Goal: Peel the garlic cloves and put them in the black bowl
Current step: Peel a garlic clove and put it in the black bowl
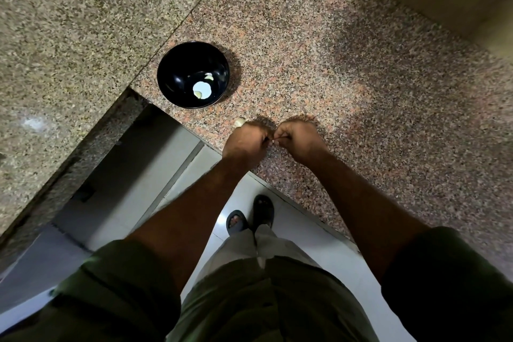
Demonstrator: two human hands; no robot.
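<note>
Left hand and right hand curled, knuckles meeting over near edge of granite counter. Fingertips pinch something small and pale between them, probably a garlic clove; mostly hidden, long axis cannot tell. Loose clove just far-left of left hand. Black bowl farther left, holding peeled cloves.

Hidden between curled fingers of left hand and right hand: whatever is pinched. Small pale garlic piece half covered behind left knuckles. Dark green sleeves cut off near.
</note>
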